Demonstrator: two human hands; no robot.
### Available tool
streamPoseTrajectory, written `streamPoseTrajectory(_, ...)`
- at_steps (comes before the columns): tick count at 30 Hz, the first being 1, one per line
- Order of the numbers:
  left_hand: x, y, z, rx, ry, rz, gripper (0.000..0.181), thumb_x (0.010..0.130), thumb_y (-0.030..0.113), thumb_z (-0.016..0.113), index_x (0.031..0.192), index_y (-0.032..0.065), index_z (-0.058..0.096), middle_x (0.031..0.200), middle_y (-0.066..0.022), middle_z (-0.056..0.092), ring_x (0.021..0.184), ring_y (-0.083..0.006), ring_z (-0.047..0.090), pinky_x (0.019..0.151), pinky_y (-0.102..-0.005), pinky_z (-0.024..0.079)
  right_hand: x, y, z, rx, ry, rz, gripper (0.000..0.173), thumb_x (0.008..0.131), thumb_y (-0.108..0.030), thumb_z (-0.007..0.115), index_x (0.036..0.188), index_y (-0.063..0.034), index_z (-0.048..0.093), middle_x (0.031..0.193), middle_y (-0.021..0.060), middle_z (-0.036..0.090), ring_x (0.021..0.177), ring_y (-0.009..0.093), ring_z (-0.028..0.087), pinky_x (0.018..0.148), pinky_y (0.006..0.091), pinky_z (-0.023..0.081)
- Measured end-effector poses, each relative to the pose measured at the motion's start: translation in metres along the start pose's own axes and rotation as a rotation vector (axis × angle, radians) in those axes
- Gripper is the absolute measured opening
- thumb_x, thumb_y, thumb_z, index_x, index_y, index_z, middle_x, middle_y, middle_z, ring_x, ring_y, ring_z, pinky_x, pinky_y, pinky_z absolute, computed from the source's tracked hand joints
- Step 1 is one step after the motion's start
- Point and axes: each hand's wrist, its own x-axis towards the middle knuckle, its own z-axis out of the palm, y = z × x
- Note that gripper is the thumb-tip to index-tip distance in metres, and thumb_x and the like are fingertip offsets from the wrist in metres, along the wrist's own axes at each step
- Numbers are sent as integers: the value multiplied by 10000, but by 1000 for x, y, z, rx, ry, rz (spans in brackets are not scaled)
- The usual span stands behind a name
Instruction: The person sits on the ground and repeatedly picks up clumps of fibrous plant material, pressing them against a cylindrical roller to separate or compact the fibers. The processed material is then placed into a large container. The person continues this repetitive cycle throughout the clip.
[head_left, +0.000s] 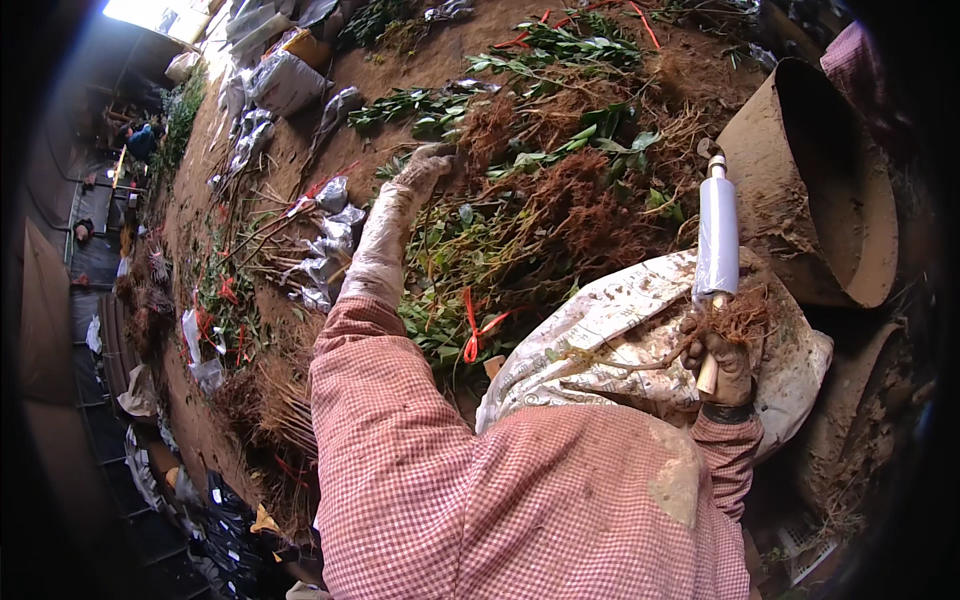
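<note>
My left hand (431, 165), muddy, its forearm wrapped in clear film, reaches to the edge of a pile of leafy plants (465, 255) with reddish-brown roots (585, 202); whether its fingers hold anything cannot be told. Over a cloth on my lap, my right hand (724, 367) is shut around the wooden handle of a roll of plastic film (718, 236), which points away from me. The same hand also has a plant stem (637, 366) with a tuft of roots (742, 311) at it. A red tie (472, 330) lies on the leaves nearest me.
A mud-caked, wide-mouthed container (772, 165) lies tilted at the right. The dirty printed white sheet (600, 307) covers my lap. Silver-wrapped plant bundles (330, 240) and a plastic sack (285, 81) are on the soil at the left. A person (141, 141) is far off at the upper left.
</note>
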Motion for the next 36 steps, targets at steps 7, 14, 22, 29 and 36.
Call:
streamPoseTrajectory(7,2,-56,-11,-49,86,-117,219,843,210,634,992,54,596,791,-7,579,644,-132,549,577,-283,474,12,2,-13,-72,-81,90,366,826,-161,715,1122,-34,541,881,79,638,698,161,611,583,311,517)
streamPoseTrajectory(14,17,-81,16,604,315,-143,416,844,250,657,1209,62,590,1079,-97,660,946,-213,616,846,-307,471,19,3,7,-76,-41,143,397,826,-195,718,1116,20,552,830,61,653,683,141,615,582,288,515)
streamPoseTrajectory(22,52,-95,55,1351,153,-552,651,838,379,605,1410,222,338,1324,-138,520,1202,-308,516,1019,-428,400,44,8,54,-269,67,89,380,834,-254,696,1064,28,587,952,95,648,763,133,642,621,246,556)
streamPoseTrajectory(29,26,-106,-11,908,349,-237,623,799,271,647,1364,163,408,1142,-138,629,1044,-293,603,910,-353,461,70,10,62,-114,51,56,516,817,-90,683,1214,6,368,1237,165,474,1071,240,581,765,286,583)
streamPoseTrajectory(36,-81,45,-51,-8,286,277,410,800,84,688,1182,37,544,899,-8,619,725,-92,554,619,-228,463,60,14,54,-269,110,-72,522,816,-112,695,1225,-8,389,1269,159,480,1042,216,579,794,269,556)
